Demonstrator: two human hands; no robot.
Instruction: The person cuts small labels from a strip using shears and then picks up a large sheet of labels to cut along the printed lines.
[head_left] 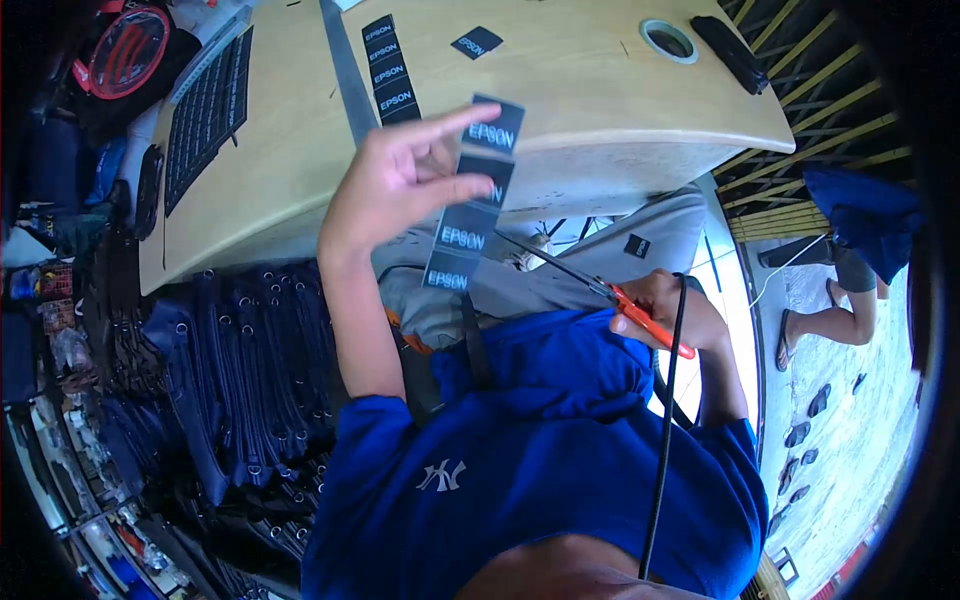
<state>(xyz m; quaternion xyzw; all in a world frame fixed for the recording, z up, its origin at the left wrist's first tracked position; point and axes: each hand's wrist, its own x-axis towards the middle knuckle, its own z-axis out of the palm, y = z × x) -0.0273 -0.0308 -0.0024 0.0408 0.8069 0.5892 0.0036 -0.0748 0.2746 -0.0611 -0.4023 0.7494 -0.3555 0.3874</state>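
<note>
The left hand [385, 190] pinches a strip of EPSON labels [467, 215] between its fingers and thumb, in front of the counter's [590, 90] near edge. The right hand [690, 315] has its fingers wrapped round the orange-handled scissors [654, 325], whose tips sit close by the strip; whether they touch cannot be told. A black cable [665, 450] passes across the view of the right hand. One loose label [637, 245] rests on the grey trousers [665, 222].

The strip's long axis runs nearly upright, its top leaning slightly toward the counter's right edge, lower end toward the lap; the scissors point up-left.

On the pale counter, a second strip [388, 70] lies beside a metal ruler [348, 75], a single label [476, 42] near the far edge, and a ring [650, 38] and dark pouch [730, 55] by the right corner. Blue straps [250, 370] hang below the left edge; another person's leg [845, 325] shows beyond the right.
</note>
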